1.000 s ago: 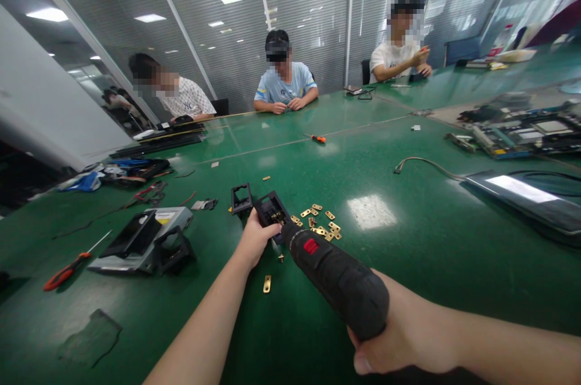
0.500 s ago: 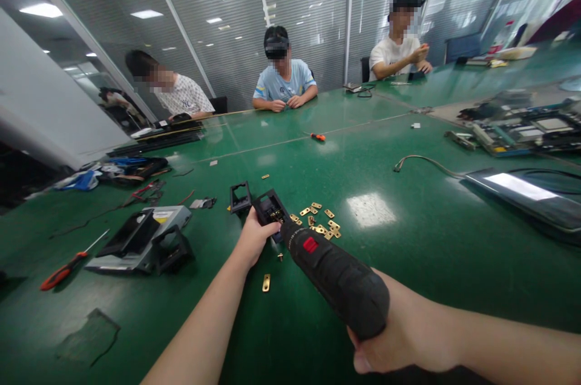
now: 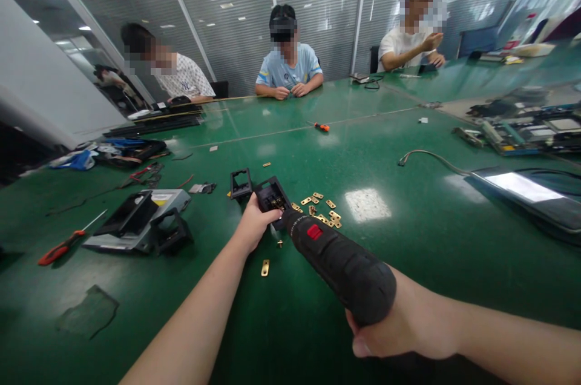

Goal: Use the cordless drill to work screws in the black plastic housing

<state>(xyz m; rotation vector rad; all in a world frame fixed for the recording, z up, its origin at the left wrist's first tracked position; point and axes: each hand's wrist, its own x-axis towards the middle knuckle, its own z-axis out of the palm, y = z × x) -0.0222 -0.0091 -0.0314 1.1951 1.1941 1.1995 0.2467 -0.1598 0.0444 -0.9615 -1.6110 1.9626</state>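
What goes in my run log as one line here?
left hand: grips black housing | right hand: grips electric screwdriver, tip at housing | brass plates beside

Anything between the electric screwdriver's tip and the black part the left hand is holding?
Nothing visible. The electric screwdriver in the right hand reaches straight to the black part gripped by the left hand; brass plates lie beside it.

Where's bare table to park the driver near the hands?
Free: the green table right of the brass plates, before the flat dark panel; also near the edge between the left hand and the red screwdriver. Crowded: around the black housing, under the electric screwdriver in the right hand.
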